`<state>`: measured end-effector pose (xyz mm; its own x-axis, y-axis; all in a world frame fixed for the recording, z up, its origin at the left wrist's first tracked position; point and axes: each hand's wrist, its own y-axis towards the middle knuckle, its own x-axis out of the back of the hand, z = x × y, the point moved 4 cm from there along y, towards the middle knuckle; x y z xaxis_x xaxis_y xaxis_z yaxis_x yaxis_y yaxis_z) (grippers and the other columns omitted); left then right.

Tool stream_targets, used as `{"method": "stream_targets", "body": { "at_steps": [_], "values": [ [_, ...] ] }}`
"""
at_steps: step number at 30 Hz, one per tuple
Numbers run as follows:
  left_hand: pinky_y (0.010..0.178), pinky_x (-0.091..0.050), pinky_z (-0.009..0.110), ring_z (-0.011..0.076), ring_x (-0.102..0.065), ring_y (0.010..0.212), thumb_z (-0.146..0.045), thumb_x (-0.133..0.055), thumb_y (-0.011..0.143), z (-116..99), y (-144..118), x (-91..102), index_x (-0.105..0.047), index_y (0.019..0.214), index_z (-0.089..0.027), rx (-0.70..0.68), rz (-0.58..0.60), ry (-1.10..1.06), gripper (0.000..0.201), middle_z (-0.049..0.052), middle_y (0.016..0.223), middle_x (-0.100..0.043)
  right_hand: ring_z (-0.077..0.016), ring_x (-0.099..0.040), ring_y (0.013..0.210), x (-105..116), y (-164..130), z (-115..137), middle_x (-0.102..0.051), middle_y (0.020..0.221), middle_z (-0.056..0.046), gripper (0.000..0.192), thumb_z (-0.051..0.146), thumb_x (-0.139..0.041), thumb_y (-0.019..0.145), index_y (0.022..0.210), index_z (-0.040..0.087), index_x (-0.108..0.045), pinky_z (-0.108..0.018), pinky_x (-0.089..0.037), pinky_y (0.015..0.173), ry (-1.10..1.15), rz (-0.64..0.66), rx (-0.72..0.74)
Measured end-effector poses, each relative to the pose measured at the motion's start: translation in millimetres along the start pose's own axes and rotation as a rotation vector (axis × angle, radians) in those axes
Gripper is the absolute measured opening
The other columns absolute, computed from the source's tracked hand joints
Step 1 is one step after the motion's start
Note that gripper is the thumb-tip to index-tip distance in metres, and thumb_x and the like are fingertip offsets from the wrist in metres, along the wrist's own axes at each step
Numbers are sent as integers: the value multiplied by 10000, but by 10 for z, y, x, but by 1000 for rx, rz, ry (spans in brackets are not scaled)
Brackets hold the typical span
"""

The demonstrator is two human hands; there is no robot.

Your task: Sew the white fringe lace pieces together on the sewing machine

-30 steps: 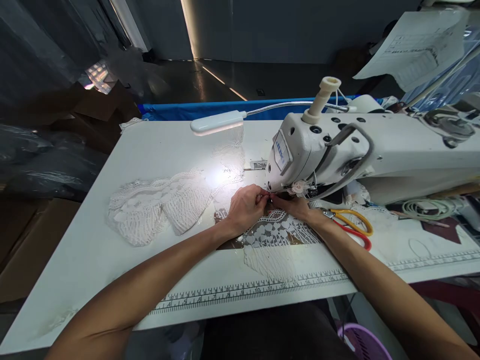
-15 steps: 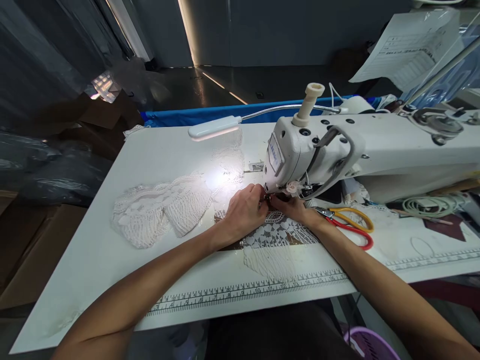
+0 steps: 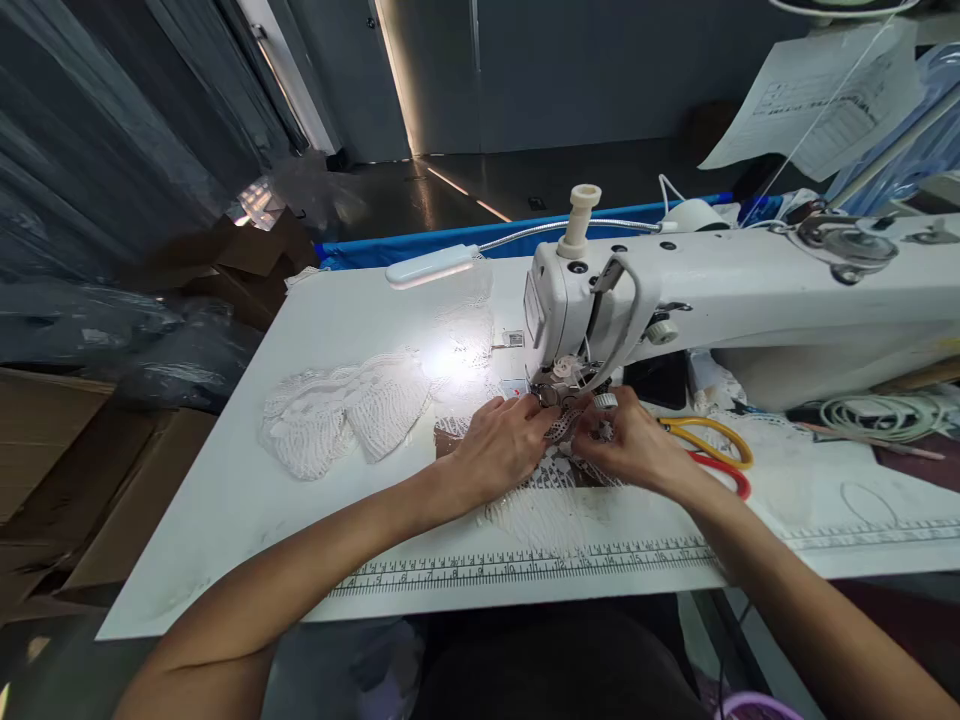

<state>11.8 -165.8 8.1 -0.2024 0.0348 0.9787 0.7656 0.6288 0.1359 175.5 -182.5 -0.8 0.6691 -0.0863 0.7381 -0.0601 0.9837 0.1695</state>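
Observation:
A white sewing machine stands over the work, its needle area partly hidden by my fingers. White lace fabric lies below it, with a fringed end toward the table's front. My left hand rests on the lace left of the presser foot, fingers stretched toward the needle. On the other side, my right hand pinches the lace edge between thumb and fingers, close to the foot. Scissors with yellow and red handles lie partly beneath my right wrist. More lace spreads out to the left.
A lamp on a bendable neck lights the lace. Along the front edge of the white table runs a printed ruler. Coiled pale cord lies at the right; cardboard boxes stand at the left.
My right hand has drawn back and risen slightly from under the machine head, and now pinches the lace edge. My left hand stays on the lace. The view has shifted a little.

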Motion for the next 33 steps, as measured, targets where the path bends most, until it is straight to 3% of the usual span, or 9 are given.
{"method": "stream_targets", "body": {
  "at_steps": [5,9,13,15,18,21,25,30,33],
  "values": [
    [807,-449,362,206,-612,878,-194,-491,988,37,15,-119,-730,978,-181,-62,-28,34,240,87,990,-678,-307,-606,1020,-108,-282,97,-685,1051,-111,140,217,-582,801,841,201,-716,-455,-517,880,-74,64,219],
    [840,-484,360,182,-624,889,-270,-538,976,390,116,-32,-746,983,-218,12,-7,-116,215,60,1029,-676,-343,-567,1097,-129,-437,55,-642,1188,-160,283,245,-538,912,1136,157,-686,-526,-499,900,-258,68,359],
    [785,-518,319,195,-624,950,-275,-586,917,746,305,5,-742,921,-210,162,8,-204,169,64,1059,-660,-304,-590,1024,-122,-684,45,-641,1138,-143,268,265,-526,945,1147,189,-683,-494,-530,854,-213,204,430],
    [777,-525,307,191,-617,962,-244,-580,898,830,394,15,-724,941,-199,200,-25,-231,157,65,1098,-651,-291,-593,1026,-75,-774,38,-624,1167,-141,266,289,-518,961,1157,208,-678,-482,-537,859,-169,205,446],
    [798,-522,302,189,-605,992,-172,-532,882,848,467,52,-698,1005,-187,210,-77,-235,207,78,1137,-641,-288,-583,1061,4,-801,-3,-614,1204,-141,262,284,-509,968,1166,220,-667,-476,-535,878,-125,145,439],
    [823,-523,326,197,-617,981,-237,-594,865,777,473,52,-685,997,-189,150,6,-312,168,69,1118,-658,-288,-566,1110,15,-758,-35,-617,1228,-140,296,269,-484,978,1223,200,-635,-465,-527,892,-105,116,435],
    [835,-514,362,207,-639,887,-279,-704,793,701,458,3,-673,954,-187,123,88,-396,188,38,926,-696,-315,-574,1085,-70,-735,-36,-630,1241,-144,323,285,-452,994,1241,179,-632,-492,-510,848,-230,129,433],
    [884,-439,427,256,-574,953,-142,-562,805,644,514,-88,-650,787,-186,-19,64,-131,100,86,983,-638,-320,-604,989,-93,-746,-60,-661,1167,-147,306,324,-467,989,1154,193,-689,-471,-503,747,-353,138,458],
    [920,-398,450,274,-538,959,-92,-567,735,711,586,-139,-584,691,-190,62,0,-54,109,88,907,-592,-293,-625,958,-40,-735,-78,-673,1128,-135,302,337,-461,995,1119,203,-701,-456,-510,751,-321,156,469]
  ]
}}
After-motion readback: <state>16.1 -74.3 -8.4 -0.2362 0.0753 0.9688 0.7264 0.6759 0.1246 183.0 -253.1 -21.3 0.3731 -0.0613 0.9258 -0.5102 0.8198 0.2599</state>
